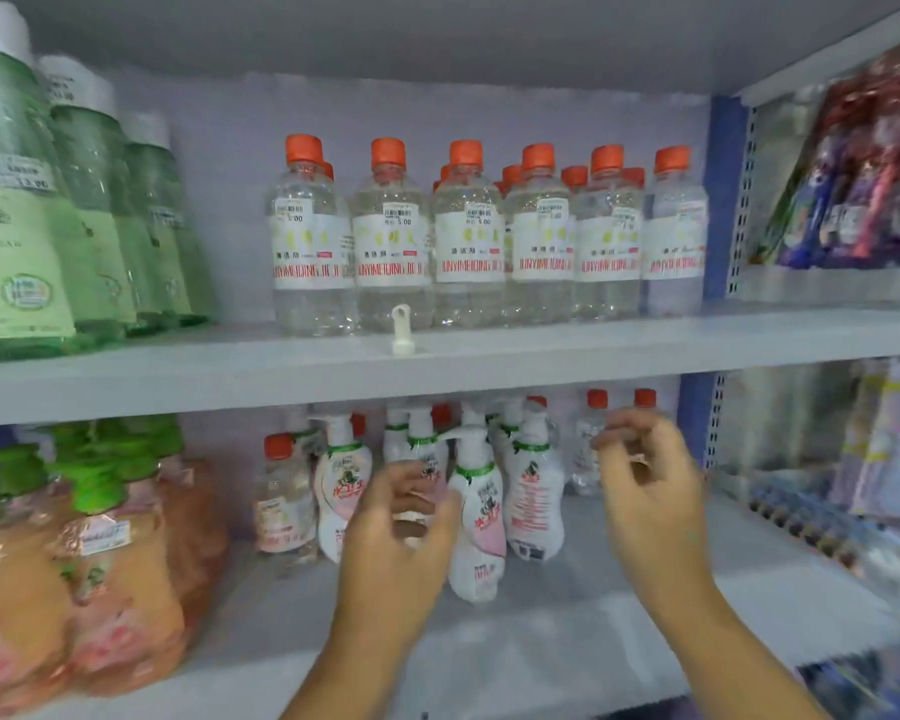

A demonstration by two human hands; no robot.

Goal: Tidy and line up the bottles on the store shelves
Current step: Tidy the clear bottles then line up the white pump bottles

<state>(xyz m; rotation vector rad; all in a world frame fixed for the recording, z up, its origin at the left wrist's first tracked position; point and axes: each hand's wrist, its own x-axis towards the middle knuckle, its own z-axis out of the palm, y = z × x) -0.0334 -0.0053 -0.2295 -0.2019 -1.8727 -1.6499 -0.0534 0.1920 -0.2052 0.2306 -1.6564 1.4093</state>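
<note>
Packets and a loose white part beside the shelf bay

At the upper right of the frame, dark red and purple foil packets [863, 179] lean together on a neighbouring shelf, past a blue perforated upright [726, 200]. Below them, at the right edge, blurred pale wrapped goods [884, 439] stand. A small white plastic piece [401, 330] sits at centre, on the upper shelf's front edge.

Glossy clear plastic bottles [393, 241] stand on matt grey shelf [541, 350].

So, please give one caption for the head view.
Both hands reach toward pump bottles on the lower shelf.
</note>
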